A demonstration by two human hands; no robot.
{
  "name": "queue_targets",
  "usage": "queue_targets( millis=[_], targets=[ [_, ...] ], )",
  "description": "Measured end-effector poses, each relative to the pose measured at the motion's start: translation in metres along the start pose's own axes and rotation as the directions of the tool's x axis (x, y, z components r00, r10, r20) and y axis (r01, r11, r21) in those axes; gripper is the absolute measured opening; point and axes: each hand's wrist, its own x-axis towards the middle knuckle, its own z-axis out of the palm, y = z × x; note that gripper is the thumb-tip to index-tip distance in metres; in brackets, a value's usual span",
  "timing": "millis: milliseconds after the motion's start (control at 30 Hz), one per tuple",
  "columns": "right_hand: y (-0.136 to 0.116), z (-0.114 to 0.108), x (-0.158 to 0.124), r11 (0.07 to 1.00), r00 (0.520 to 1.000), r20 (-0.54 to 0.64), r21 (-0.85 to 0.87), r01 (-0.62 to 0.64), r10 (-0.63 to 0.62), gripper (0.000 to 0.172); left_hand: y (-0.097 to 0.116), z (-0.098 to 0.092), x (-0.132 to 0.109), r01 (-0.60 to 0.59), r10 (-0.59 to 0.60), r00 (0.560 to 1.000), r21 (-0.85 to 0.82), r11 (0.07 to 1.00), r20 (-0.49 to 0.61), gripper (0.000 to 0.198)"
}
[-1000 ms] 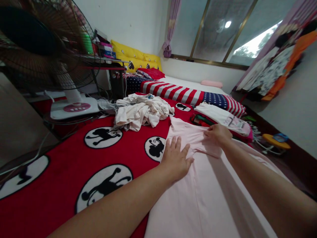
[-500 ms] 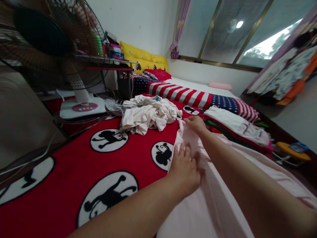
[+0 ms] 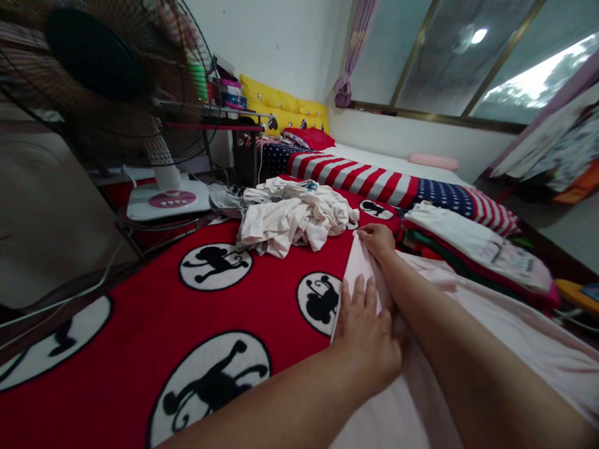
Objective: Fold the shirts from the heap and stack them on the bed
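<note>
A pale pink garment (image 3: 472,312) lies spread on a red blanket (image 3: 140,324) printed with black monkeys in white ovals. My left hand (image 3: 367,333) rests flat on the garment near its left edge, fingers stretched out. Farther up, my right hand (image 3: 378,240) pinches the garment's far corner between thumb and fingers. Both forearms cover part of the cloth. Just beyond the hands lies a crumpled heap of white clothes (image 3: 299,215). To the right sits a stack of folded clothes (image 3: 482,243), a white one on top.
A standing fan (image 3: 171,199) is at the left, beside a small table (image 3: 219,125). At the back is a bed (image 3: 374,156) with a flag-patterned cover and yellow cushions (image 3: 276,103). Clothes (image 3: 552,143) hang at the right, above an orange stool (image 3: 573,293).
The view has swung slightly left, so everything sits farther right. My right hand still pinches the corner, and the garment's left edge now lies straighter and flatter under my left hand.
</note>
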Motion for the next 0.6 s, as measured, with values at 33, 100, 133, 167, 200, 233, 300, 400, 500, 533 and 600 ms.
queue_targets(
  millis=[33,100,133,167,200,233,300,400,500,533,600],
  targets=[
    [0.001,-0.002,0.002,1.0,1.0,0.016,0.011,0.012,-0.012,0.023,0.0,0.0,0.0,-0.002,0.002,1.0,0.006,1.0,0.007,0.059],
    [0.001,-0.015,0.003,0.998,0.999,0.02,0.033,0.048,-0.049,0.03,-0.001,0.0,0.001,0.003,-0.003,1.0,0.015,1.0,0.005,0.06],
    [0.002,-0.025,0.002,0.997,0.998,0.009,0.042,0.065,-0.066,0.034,-0.001,0.001,0.001,0.006,-0.006,1.0,0.017,1.0,-0.009,0.06],
    [0.004,-0.036,-0.003,0.995,0.996,-0.015,0.046,0.09,-0.089,0.038,-0.001,0.002,0.001,0.007,-0.006,1.0,0.018,1.0,-0.025,0.06],
    [0.008,-0.048,-0.01,0.991,0.991,-0.049,0.046,0.129,-0.127,0.04,-0.001,0.004,0.001,0.007,-0.006,0.999,0.02,1.0,-0.042,0.061],
    [0.013,-0.058,-0.019,0.982,0.98,-0.082,0.036,0.185,-0.182,0.041,-0.001,0.005,0.001,0.004,-0.003,0.999,0.021,1.0,-0.054,0.061],
    [0.029,-0.073,-0.043,0.943,0.941,-0.073,-0.006,0.332,-0.331,0.043,-0.001,0.007,0.001,0.0,0.001,0.998,0.027,1.0,-0.061,0.061],
    [0.058,-0.078,-0.076,0.883,0.879,0.188,-0.093,0.46,-0.438,0.049,-0.001,0.008,0.001,0.006,-0.004,0.999,0.036,0.999,-0.05,0.06],
    [0.069,-0.073,-0.094,0.889,0.873,0.348,-0.181,0.421,-0.342,0.058,-0.002,0.01,0.001,0.006,-0.002,0.997,0.057,0.998,-0.073,0.058],
    [0.069,-0.073,-0.099,0.895,0.888,0.328,-0.2,0.399,-0.323,0.06,-0.003,0.011,0.001,0.002,0.004,0.996,0.066,0.998,-0.087,0.058],
    [0.066,-0.075,-0.11,0.902,0.918,0.236,-0.22,0.371,-0.32,0.063,-0.004,0.012,0.001,-0.01,0.019,0.994,0.083,0.996,-0.106,0.058]
  ],
)
